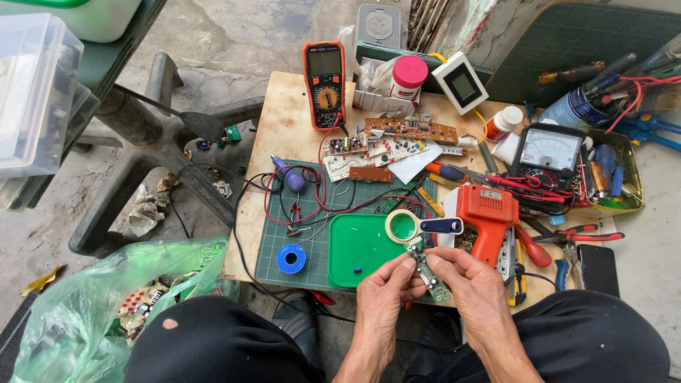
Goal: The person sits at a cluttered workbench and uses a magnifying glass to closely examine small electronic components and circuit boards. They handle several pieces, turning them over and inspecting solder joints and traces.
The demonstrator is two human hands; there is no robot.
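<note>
Both my hands hold a small narrow green circuit board [429,273] over the near edge of the wooden table [284,120]. My left hand [383,294] pinches its lower left side, and my right hand [472,287] grips its right side from above. Just beyond the board lies a green plastic tray [358,248] with a tiny blue part in it. A magnifying glass with a dark handle [418,226] rests on the tray's far right corner. An orange soldering gun [488,216] stands right of that.
A green cutting mat [273,241] carries a blue solder spool [291,259], red and black leads and a purple bulb. Farther back are an orange multimeter [324,81], several circuit boards, an analog meter [548,152] and pliers. A green bag of boards [106,305] sits at lower left.
</note>
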